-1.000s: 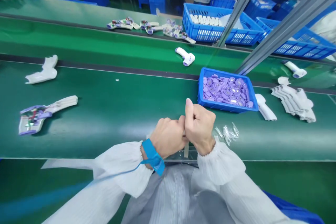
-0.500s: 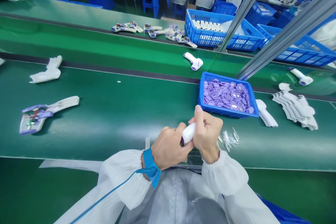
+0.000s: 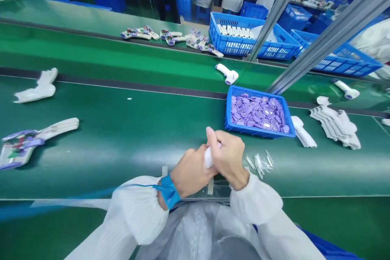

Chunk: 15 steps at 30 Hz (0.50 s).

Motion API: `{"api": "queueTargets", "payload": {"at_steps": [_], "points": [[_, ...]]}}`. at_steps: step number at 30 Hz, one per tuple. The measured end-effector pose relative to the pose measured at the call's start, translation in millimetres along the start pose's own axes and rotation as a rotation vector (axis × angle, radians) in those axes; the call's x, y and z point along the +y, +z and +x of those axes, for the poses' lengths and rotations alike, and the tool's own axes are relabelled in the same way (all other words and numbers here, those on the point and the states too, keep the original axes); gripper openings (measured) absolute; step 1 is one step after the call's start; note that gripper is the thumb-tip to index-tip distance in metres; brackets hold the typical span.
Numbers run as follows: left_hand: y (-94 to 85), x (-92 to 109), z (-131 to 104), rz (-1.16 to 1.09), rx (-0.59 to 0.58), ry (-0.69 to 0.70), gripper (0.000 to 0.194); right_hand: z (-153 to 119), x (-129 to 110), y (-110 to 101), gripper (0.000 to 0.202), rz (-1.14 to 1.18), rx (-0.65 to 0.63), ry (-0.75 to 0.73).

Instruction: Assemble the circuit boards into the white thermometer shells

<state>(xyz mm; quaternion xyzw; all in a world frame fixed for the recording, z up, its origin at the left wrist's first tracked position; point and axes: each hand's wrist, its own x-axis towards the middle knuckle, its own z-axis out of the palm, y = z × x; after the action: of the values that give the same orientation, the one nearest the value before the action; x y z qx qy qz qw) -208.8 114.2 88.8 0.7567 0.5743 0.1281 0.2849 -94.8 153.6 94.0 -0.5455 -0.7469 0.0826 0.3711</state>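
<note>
Both my hands are wrapped round a white gun-shaped thermometer (image 3: 208, 158), close to my body over the belt's near edge. My left hand (image 3: 189, 172), with a blue strap at the wrist, grips it from the left. My right hand (image 3: 229, 156) closes over its other end, thumb raised along the top. Most of the thermometer is hidden by my fingers; a short white stretch shows between them. Just beyond my right hand is a blue tray (image 3: 258, 131) of purple plastic pieces (image 3: 256, 111). Thin clear strips (image 3: 260, 165) lie right of that hand.
On the green belt, an opened thermometer half with wiring (image 3: 22, 146) and a white shell (image 3: 38, 88) lie left. Right of the tray are a single shell (image 3: 304, 133) and stacked shells (image 3: 335, 125). A whole thermometer (image 3: 227, 74) lies behind it, near a metal post (image 3: 265, 20) and blue crate (image 3: 231, 44).
My hands have drawn closer together round the thermometer, covering more of it, and its dark end no longer shows. The blue wrist cord has swung out to the left. The view has shifted slightly.
</note>
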Motion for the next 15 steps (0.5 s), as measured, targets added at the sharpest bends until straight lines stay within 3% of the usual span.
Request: {"api": "queueTargets", "payload": {"at_steps": [1,4,6,8,10,13,15], "points": [[-6.1,-0.7,-3.8,-0.015,0.006,-0.056,0.021,12.6,9.4,-5.7,0.05,0.033,-0.058,0.026],[-33.9,-14.6,-21.7,-0.074,0.015,-0.228,0.033,64.4,50.8,-21.9,0.039,-0.05,-0.183,0.092],[-51.5,-31.5,-33.5,-0.06,0.075,-0.221,0.032,98.8,82.2,-25.3,0.02,-0.2,-0.287,0.078],[-61.3,-47.5,-39.2,0.051,0.188,-0.163,0.033,122.2,107.6,-21.6,0.018,-0.256,-0.39,0.079],[-62.2,-56.1,-36.5,0.246,0.247,-0.103,0.035,131.6,122.4,-14.3,0.017,-0.282,-0.452,0.093],[-54.7,-54.0,-22.4,0.505,0.172,-0.045,0.024,128.1,128.2,-6.5,0.013,-0.319,-0.447,0.12],[-51.2,-49.2,-13.5,0.524,0.144,-0.057,0.024,123.3,127.9,-5.8,0.013,-0.314,-0.416,0.125]]}}
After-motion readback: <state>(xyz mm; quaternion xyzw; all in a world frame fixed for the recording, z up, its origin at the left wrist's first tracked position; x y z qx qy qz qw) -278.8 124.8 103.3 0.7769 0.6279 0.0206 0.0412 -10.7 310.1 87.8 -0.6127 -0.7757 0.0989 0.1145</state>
